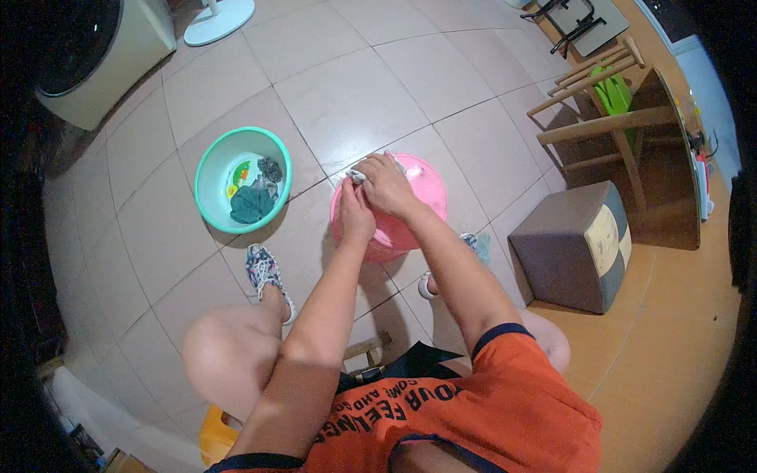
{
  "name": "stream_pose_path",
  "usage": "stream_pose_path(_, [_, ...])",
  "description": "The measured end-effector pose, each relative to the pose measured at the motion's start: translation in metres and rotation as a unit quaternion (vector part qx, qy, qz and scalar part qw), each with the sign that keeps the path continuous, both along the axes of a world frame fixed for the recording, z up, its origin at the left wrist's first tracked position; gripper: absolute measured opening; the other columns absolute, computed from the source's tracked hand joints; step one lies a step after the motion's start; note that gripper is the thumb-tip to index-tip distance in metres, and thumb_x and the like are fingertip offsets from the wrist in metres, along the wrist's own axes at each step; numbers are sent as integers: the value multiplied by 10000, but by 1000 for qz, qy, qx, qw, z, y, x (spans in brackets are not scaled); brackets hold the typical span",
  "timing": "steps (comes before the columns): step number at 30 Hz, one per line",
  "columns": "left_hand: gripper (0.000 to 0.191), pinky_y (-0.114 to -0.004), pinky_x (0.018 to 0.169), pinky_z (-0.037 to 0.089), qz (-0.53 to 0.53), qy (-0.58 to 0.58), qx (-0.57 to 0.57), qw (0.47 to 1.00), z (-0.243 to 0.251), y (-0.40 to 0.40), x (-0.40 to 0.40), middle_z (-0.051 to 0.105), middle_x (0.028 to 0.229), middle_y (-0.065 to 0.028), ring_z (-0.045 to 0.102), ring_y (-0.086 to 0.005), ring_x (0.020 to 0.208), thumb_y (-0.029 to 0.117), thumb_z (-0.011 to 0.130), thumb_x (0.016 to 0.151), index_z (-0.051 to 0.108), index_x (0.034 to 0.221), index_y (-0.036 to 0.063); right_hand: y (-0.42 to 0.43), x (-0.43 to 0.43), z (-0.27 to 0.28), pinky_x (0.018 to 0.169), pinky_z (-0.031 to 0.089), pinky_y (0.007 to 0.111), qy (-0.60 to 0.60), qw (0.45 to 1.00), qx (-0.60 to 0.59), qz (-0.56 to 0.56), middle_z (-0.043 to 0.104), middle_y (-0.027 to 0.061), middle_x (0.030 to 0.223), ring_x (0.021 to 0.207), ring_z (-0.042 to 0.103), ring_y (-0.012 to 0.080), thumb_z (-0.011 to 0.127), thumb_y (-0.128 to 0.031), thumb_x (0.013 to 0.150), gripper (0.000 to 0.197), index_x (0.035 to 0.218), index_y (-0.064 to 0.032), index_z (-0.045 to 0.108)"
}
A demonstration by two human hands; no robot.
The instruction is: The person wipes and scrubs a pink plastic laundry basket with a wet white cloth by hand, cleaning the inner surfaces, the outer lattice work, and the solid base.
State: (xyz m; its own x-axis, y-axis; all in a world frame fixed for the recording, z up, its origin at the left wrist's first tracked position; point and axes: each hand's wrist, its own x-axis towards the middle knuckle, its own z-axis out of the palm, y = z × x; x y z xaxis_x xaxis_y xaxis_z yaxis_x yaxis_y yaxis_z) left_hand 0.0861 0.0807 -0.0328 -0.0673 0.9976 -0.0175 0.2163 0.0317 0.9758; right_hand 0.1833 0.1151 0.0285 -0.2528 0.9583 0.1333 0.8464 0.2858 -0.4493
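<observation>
A pink plastic bucket (436, 188) stands on the floor before me, and both my hands are over its far left part. A pale, bunched cloth (357, 175) shows between my fingers. My left hand (356, 216) has its fingertips against that cloth, low over the bucket's left side. My right hand (385, 184) lies over the cloth with bent fingers, which hide much of it. To the left of the bucket is a mint-green basin (203, 198) with a coloured picture on its bottom. A dark green cloth (252, 204) and a dark grey cloth (269, 169) lie in it.
A grey padded cube stool (553, 242) stands at the right, below a wooden chair (609, 127) with a green object (614, 91). At the upper left is a white front-loading appliance (139, 53), beside a round white stand base (219, 22). A yellow plastic object (214, 434) is near my left knee.
</observation>
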Motion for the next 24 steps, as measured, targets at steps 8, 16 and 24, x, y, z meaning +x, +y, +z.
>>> stream_pose_path(8, [358, -417, 1013, 377, -10, 2, 21, 1000, 21, -2, 11, 532, 1252, -219, 489, -358, 1196, 126, 391, 945, 463, 1276, 10, -31, 106, -13, 910, 422, 452, 66, 977, -25, -199, 595, 230, 1102, 1063, 544, 387, 480, -175, 879, 309, 1140, -42, 577])
stream_pose_path(16, [364, -424, 1033, 365, -34, 49, 66, 996, 17, 0, 5, 512, 1279, -233, 469, -368, 1217, 84, 417, 927, 491, 1270, -12, 0, 58, 1, 1002, 368, 443, -35, 990, -10, -133, 573, 220, 1178, 1135, 513, 363, 464, -272, 918, 379, 1164, -6, 571])
stream_pose_path(24, [382, -431, 1008, 380, 3, 79, 56, 995, 5, 1, 7, 538, 1254, -212, 503, -363, 1175, 77, 418, 908, 489, 1278, 18, 0, 43, 3, 1033, 331, 465, -32, 998, -4, -49, 569, 213, 1184, 1172, 486, 348, 471, -210, 909, 327, 1142, -4, 576])
